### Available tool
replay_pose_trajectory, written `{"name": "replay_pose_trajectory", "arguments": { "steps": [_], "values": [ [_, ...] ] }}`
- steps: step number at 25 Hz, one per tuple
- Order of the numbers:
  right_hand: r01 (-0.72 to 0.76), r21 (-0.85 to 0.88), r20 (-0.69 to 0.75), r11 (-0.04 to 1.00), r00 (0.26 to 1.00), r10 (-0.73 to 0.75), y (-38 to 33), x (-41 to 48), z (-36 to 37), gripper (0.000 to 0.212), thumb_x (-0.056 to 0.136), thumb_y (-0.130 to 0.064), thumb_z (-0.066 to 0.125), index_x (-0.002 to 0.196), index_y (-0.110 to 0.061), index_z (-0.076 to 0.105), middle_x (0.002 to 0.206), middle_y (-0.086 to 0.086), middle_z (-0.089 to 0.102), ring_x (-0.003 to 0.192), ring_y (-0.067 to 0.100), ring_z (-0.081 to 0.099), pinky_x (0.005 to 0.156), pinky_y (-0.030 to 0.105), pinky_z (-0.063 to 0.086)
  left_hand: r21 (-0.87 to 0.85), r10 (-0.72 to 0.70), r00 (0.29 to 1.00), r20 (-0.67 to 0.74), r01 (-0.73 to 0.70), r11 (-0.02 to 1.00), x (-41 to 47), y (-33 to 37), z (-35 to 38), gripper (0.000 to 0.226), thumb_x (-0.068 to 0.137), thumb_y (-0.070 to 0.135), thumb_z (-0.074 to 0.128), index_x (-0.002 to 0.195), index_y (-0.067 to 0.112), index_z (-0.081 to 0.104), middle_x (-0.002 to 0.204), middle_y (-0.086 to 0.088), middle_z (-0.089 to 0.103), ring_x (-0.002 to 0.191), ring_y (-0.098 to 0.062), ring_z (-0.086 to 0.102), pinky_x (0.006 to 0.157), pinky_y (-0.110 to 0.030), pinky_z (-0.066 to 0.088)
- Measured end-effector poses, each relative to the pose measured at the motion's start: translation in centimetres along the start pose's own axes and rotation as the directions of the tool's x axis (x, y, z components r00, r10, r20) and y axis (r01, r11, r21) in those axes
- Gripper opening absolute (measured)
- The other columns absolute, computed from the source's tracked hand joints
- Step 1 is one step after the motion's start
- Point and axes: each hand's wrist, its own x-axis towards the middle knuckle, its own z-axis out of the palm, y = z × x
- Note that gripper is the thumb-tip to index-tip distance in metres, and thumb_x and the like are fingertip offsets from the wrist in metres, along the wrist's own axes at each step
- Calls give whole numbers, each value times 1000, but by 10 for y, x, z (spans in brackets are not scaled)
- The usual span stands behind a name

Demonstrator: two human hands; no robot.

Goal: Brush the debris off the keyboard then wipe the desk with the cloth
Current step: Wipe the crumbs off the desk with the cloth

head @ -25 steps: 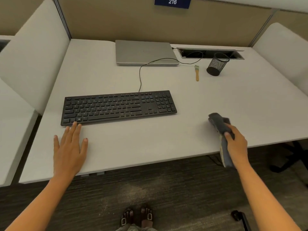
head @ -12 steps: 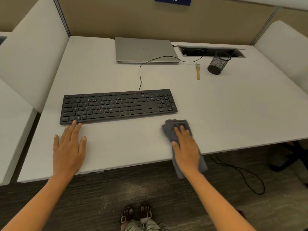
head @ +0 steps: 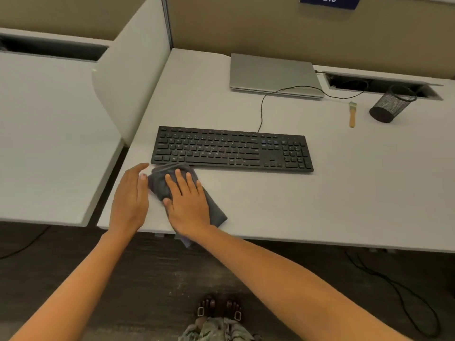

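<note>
A black keyboard [head: 232,149] lies across the white desk [head: 332,193], its cable running back toward the laptop. A grey cloth [head: 160,183] is bunched on the desk just in front of the keyboard's left end, one corner hanging over the front edge. My right hand [head: 188,203] presses flat on the cloth with straight fingers. My left hand [head: 130,198] rests on the desk beside the cloth's left side, fingers straight, thumb touching the cloth. A small wooden-handled brush [head: 352,114] lies at the back right.
A shut silver laptop [head: 273,73] sits at the back. A black mesh pen cup [head: 391,104] leans by a cable slot [head: 369,83]. A white divider panel [head: 133,77] stands left of the desk. Cables trail on the floor under the desk.
My right hand slid the cloth left along the desk's front, from the right side to the keyboard's left end. My left hand stayed near the front left; the view shifted left.
</note>
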Motion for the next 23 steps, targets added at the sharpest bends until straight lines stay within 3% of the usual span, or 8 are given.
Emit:
{"name": "replay_pose_trajectory", "arguments": {
  "steps": [3,5,7,10,11,17,23],
  "values": [
    [219,51,66,974,973,-222,-30,27,11,56,100,-33,42,152,-18,24,161,4,17,149,24,7,122,41,4,-25,-17,1000,-9,17,1000,6,-6,-14,48,105,38,23,142,17,46,140,-7,52,131,-20,46,112,-44,36],
    [398,103,158,911,898,-410,-44,34,10,45,98,-27,50,140,-11,47,150,8,41,142,26,28,118,41,20,-15,-30,1000,-7,30,999,12,-8,-19,53,103,43,22,143,18,46,145,-5,50,136,-19,42,116,-47,31],
    [453,215,294,865,815,-500,-45,33,2,33,96,-21,55,125,-6,61,136,12,55,129,27,44,110,39,33,34,-24,1000,6,24,999,19,-8,-22,57,102,46,21,144,17,46,149,-5,47,139,-19,39,118,-50,27],
    [473,424,364,772,692,-624,-24,20,-8,29,91,-6,60,119,-12,67,131,6,61,128,22,47,112,41,32,92,-8,999,48,3,996,25,-6,-20,59,103,46,18,145,15,46,151,-6,44,141,-21,36,120,-51,21],
    [443,475,372,761,682,-629,-12,14,-11,30,88,-2,61,115,-13,70,131,4,61,129,20,47,113,43,30,105,-6,998,57,0,994,25,-6,-17,58,103,44,18,145,15,46,152,-6,44,142,-21,35,121,-50,18],
    [87,629,357,772,850,-387,87,-45,-66,30,81,8,61,103,-8,75,116,9,69,114,20,60,105,37,43,170,-7,990,139,-17,985,16,-4,18,62,101,44,16,147,13,43,158,-5,34,149,-22,23,122,-44,9],
    [-244,677,361,694,932,-25,195,-120,-120,32,74,-3,56,97,-11,77,105,13,72,111,29,62,100,42,45,266,78,996,39,-85,960,8,7,49,57,102,38,22,147,10,42,161,-8,26,152,-27,12,121,-47,5]
  ]
}}
